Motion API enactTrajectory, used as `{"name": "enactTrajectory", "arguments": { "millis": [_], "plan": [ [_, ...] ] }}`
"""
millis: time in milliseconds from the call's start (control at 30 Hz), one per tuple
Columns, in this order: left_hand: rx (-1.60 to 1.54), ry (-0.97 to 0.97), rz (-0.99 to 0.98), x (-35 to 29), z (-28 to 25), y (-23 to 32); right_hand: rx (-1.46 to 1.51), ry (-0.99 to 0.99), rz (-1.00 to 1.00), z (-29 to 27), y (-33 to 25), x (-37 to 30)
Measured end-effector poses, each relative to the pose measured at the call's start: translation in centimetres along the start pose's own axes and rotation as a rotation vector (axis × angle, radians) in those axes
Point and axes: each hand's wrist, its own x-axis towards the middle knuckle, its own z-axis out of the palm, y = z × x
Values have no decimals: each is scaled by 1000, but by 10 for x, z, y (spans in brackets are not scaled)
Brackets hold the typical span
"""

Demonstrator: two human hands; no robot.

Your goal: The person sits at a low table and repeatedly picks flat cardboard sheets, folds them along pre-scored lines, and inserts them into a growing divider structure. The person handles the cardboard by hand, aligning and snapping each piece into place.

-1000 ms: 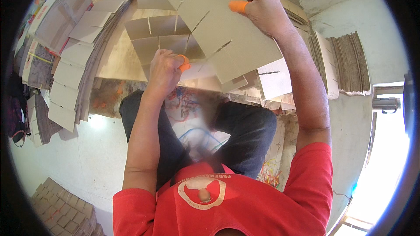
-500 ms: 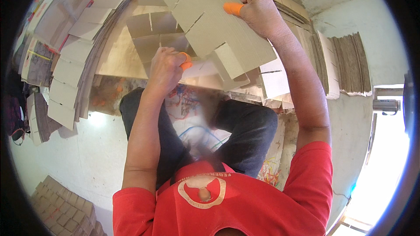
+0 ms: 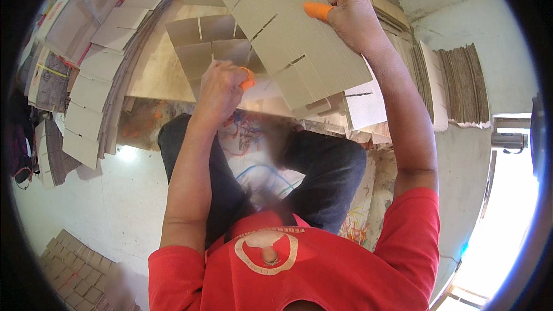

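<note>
My right hand (image 3: pixel 356 14), with orange finger covers on two fingers, grips the right edge of a tilted slotted cardboard sheet (image 3: pixel 294 40). Layered edges along its right side suggest several sheets held together. Lower and to the left, my left hand (image 3: pixel 222 89) is closed, an orange cover on one finger. It pinches the near part of a browner slotted cardboard piece (image 3: pixel 199 34), which lies partly beneath the tilted sheet. The left fingertips are mostly hidden by the fist.
Long rows of slotted cardboard (image 3: pixel 86 106) line the left side, beside a carton (image 3: pixel 78 23). More stacked cardboard (image 3: pixel 461 83) stands at the right by the wall. A wooden board (image 3: pixel 155 63) lies ahead. At the lower left sits another cardboard pile (image 3: pixel 78 270).
My right hand and the tilted cardboard have shifted slightly right. A pale raised flap at the sheet's lower end no longer shows; that end now looks flat. My left hand has barely moved.
</note>
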Motion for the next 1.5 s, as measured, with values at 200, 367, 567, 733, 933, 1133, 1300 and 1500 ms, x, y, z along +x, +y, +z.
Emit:
{"name": "enactTrajectory", "arguments": {
  "millis": [200, 367, 567, 733, 933, 1133, 1300, 1500],
  "plan": [
    [-22, 2, -43, -1, 0, 5, -170, 32, -118, 9, -2, -4],
    [-50, 27, -1, -1, 4, 1, -81, 15, 56, 4, -14, -7],
    [-13, -13, -32, 0, 0, 5, -13, 118, -155, 12, -5, -9],
    [-8, 24, 4, 0, 2, 2, -116, -33, -1, 9, -6, 0],
    [16, 27, -22, 2, 3, 3, -149, -99, -8, 24, -11, 5],
    [27, 26, -15, 3, 7, 4, -214, -185, -69, 32, -10, -1],
    [61, 99, -36, 7, -9, 4, -118, -68, 223, 9, -64, -42],
    [448, -167, -259, 67, -44, -29, 120, 193, 247, 43, -38, -130]
  ]
}}
